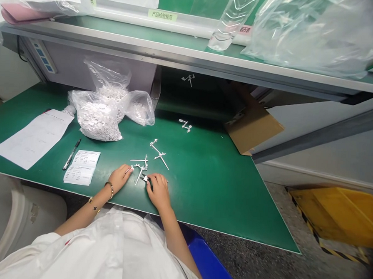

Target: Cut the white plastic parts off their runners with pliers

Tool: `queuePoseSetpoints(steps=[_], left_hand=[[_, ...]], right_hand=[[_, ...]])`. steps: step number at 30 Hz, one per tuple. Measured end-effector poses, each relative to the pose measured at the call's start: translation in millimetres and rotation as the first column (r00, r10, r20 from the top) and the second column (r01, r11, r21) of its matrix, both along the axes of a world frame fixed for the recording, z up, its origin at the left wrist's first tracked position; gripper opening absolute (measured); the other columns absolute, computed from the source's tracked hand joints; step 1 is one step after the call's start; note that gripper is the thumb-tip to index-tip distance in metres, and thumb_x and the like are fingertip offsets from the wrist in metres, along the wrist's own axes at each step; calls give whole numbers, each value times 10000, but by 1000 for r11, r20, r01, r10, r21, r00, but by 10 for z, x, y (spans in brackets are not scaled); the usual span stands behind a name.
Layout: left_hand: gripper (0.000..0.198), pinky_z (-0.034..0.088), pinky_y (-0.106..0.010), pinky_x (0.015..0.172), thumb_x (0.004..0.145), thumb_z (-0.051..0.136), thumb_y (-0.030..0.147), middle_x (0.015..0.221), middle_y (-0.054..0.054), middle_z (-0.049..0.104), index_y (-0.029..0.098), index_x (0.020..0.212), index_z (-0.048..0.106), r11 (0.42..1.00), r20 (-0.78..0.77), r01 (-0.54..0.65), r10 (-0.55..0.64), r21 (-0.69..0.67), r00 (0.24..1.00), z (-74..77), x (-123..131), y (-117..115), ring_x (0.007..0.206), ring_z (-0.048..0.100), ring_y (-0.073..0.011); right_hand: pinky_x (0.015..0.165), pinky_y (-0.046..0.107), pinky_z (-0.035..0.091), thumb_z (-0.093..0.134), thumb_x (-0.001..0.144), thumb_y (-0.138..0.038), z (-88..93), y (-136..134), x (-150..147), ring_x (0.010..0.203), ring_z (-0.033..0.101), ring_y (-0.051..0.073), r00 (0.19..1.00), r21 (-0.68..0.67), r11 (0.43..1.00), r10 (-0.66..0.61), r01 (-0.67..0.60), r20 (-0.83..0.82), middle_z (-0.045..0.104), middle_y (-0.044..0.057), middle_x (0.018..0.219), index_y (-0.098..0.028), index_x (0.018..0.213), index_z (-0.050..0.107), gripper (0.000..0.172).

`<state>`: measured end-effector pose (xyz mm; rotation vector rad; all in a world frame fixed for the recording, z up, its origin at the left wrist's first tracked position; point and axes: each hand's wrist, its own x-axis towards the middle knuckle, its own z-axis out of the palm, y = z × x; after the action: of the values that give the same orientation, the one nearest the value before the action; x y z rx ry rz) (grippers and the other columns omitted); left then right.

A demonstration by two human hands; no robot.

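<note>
My left hand (120,177) pinches one end of a white branched plastic sprue (140,170) at the table's front. A pair of small nippers (145,177) is in my right hand (159,191), fingers wrapped round it. Its tips lie close beside that sprue; whether they touch it I cannot tell. Another white sprue (140,160) lies just behind, overlapping or very near the first. Farther right, white sprues (161,155) rest on the green table (209,186), and one more sprue piece (185,125) lies toward the back.
Clear bags of small white parts (100,116) stand at the back left. A paper sheet (33,137), a pen (71,154) and printed labels (81,167) lie at left. A cardboard box (256,126) is at back right. The shelf above holds a plastic bottle (226,29).
</note>
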<state>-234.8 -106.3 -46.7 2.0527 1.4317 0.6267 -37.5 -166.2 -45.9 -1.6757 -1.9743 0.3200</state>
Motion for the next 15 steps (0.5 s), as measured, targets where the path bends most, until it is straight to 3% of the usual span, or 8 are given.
queuePoseSetpoints(steps=[15], left_hand=[[319,450,-297,788,919,318,420,917,-47,606,215,909,562,1000,-25,0,0,3,1000,10,-4,-14,859,578,-178]], right_hand=[[904,363,332,432,870,-238,-14,-21,-2,978,465,213,1000,11,1000,-4,4,21,562,71,999,-205,1047,585,236]])
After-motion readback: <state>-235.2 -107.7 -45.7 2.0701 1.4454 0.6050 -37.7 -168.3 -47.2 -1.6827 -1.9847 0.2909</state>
